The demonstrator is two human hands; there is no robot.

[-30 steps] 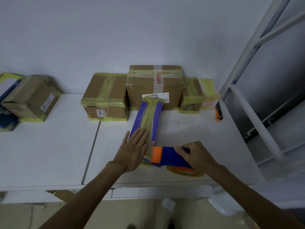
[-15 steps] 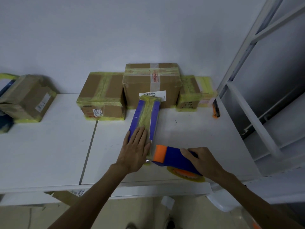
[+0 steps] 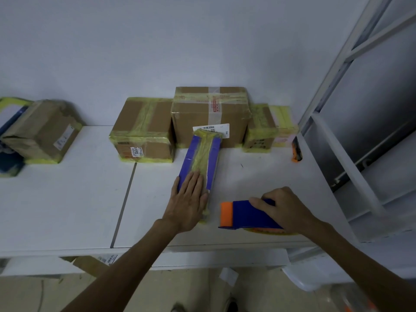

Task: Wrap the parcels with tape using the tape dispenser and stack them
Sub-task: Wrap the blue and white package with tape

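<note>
A long blue parcel (image 3: 201, 154) with a yellow tape strip down its middle lies on the white table (image 3: 67, 199), pointing away from me. My left hand (image 3: 188, 199) presses flat on its near end, fingers straight. To the right, my right hand (image 3: 283, 208) grips the blue and orange tape dispenser (image 3: 243, 215), whose yellow tape roll shows underneath. The dispenser's orange end sits a short gap to the right of the parcel.
Taped cardboard boxes line the wall: one at back left of centre (image 3: 143, 131), a taller one (image 3: 210, 113) behind the parcel, a small one (image 3: 260, 129) to its right. Another box (image 3: 42, 131) lies at far left. An orange tool (image 3: 296, 149) rests near a white metal frame (image 3: 333, 136).
My right hand has drawn the dispenser to the right, away from the parcel's near end. My left hand stays pressed on the parcel.
</note>
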